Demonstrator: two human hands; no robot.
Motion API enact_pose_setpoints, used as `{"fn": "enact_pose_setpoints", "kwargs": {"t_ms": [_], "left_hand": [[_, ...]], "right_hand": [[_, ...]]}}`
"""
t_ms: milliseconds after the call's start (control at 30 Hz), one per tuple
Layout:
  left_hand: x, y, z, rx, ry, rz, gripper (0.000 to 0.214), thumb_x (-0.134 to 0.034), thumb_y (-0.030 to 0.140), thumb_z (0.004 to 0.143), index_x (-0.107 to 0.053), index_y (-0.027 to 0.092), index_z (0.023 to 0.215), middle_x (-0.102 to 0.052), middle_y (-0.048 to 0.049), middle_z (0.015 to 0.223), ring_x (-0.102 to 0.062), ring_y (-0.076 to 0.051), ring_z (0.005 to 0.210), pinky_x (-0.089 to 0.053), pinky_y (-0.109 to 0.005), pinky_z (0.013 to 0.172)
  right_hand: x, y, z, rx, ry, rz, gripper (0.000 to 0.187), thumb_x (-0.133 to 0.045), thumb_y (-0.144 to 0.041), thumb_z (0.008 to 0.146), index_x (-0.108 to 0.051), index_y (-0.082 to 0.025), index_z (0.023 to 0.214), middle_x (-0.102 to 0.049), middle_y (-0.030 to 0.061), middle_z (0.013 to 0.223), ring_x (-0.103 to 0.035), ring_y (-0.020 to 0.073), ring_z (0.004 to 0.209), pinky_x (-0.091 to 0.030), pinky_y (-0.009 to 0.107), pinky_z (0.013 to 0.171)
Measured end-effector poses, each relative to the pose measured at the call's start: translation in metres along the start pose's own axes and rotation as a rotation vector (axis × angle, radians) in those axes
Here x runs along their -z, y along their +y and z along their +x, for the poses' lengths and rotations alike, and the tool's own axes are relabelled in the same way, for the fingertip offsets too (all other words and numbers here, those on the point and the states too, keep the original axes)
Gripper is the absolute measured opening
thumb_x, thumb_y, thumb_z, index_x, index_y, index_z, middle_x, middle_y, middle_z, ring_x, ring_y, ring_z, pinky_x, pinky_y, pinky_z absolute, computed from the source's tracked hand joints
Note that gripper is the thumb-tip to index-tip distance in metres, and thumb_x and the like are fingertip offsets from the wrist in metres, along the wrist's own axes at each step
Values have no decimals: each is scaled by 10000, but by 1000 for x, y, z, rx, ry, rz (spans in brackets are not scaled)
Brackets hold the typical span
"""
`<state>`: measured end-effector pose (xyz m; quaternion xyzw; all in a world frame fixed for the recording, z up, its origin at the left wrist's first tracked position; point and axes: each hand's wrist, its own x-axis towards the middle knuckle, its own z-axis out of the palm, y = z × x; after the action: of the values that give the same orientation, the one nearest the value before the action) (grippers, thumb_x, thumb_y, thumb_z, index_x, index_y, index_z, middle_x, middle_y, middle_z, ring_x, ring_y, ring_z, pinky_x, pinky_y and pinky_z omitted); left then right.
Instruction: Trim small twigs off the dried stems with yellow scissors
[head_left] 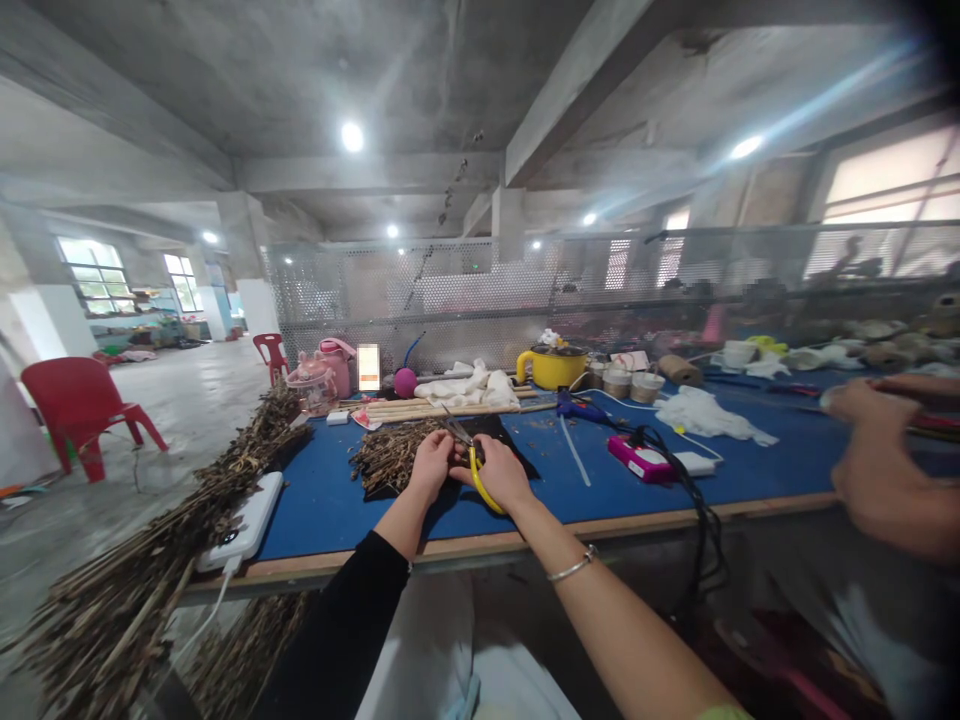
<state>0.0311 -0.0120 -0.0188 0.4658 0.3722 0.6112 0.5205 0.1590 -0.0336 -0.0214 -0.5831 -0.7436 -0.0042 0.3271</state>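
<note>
My right hand is closed round the yellow-handled scissors, whose blades point up and away from me. Beside it, my left hand has its fingers pinched together close to the blades; what they hold is too small to make out. Both hands are over the near edge of a black sheet. A heap of dried brown plant stems lies on that sheet, just left of my left hand.
A big bundle of dried stalks overhangs the left end of the blue table, by a white power bank. Behind are wooden sticks and a yellow pot. A blue glue gun lies right; a co-worker's hands are farther right.
</note>
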Motion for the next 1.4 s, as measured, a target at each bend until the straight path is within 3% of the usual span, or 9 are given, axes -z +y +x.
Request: {"fn": "enact_pose_setpoints", "kwargs": {"t_ms": [367,667,867,967,1167,1400], "left_hand": [[0,3,-4,-80,-12,107,181,-588,285,647,-590,120,722,-546,6,543,-451,-66,460,-352,-174,465],[4,0,-2,-144,1,184,207,-578,328,660,-589,127,610,-494,19,497,-418,-62,434,-305,-173,419],[5,-2,0,-63,44,180,247,-583,353,681,-631,133,782,-527,14,528,-410,-60,393,-300,-178,374],[3,-2,0,-40,64,106,212,-603,276,684,-627,128,835,-548,8,554,-436,-60,414,-340,-175,389],[-1,0,3,46,79,-110,114,-601,117,688,-591,120,802,-602,-25,657,-552,-66,549,-452,-174,541],[1,-2,2,40,-22,-86,130,-634,193,660,-607,106,753,-625,-40,662,-568,-86,549,-435,-173,498]], "right_hand": [[0,0,-2,42,22,38,588,-593,-580,627,-473,-205,1063,-568,75,960,-528,215,921,-369,277,732],[7,-7,-5,-40,-25,-12,449,-547,-581,677,-529,-255,986,-626,40,854,-586,202,803,-357,252,629],[5,-6,-6,-100,-8,-29,466,-514,-601,691,-528,-246,992,-635,58,853,-593,211,795,-358,260,634],[3,-3,-5,-92,51,-24,540,-516,-627,666,-493,-225,1026,-612,71,915,-577,216,844,-369,268,659],[-1,2,-1,-6,71,-34,623,-549,-630,628,-470,-186,1058,-569,95,948,-536,227,908,-369,286,735],[-4,3,1,34,30,-10,611,-582,-612,612,-479,-192,1044,-571,89,930,-525,224,916,-361,300,753]]}}
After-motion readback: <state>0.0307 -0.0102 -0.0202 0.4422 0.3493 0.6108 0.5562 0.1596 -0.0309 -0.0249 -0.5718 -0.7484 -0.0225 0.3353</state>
